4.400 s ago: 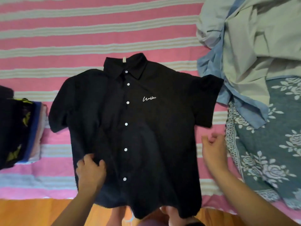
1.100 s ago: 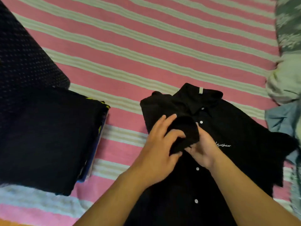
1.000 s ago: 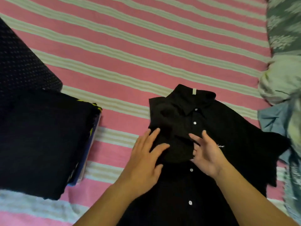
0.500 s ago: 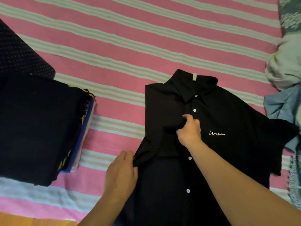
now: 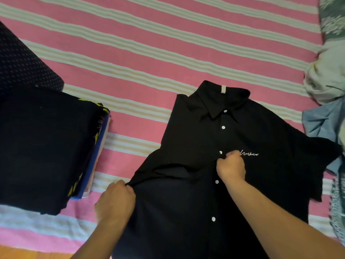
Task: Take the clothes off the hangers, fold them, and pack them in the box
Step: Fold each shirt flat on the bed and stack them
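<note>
A black short-sleeved button shirt (image 5: 265,184) lies face up on the pink striped bedsheet (image 5: 149,43), collar away from me. Its left sleeve is folded inward across the chest. My left hand (image 5: 115,200) pinches the shirt's folded left edge. My right hand (image 5: 231,166) pinches the cloth at the button placket, beside the white script logo. The right sleeve still lies spread out toward the right. No hanger or box is in view.
A stack of folded clothes (image 5: 46,152), black on top with blue and yellow edges, sits at the left. A dark dotted fabric (image 5: 20,68) lies behind it. Pale green and blue garments (image 5: 326,101) and a floral cloth (image 5: 337,208) are piled at the right.
The left sleeve was folded inward over the chest. My left hand slid down to the folded side edge and my right hand moved along the placket toward the logo, both now pinching.
</note>
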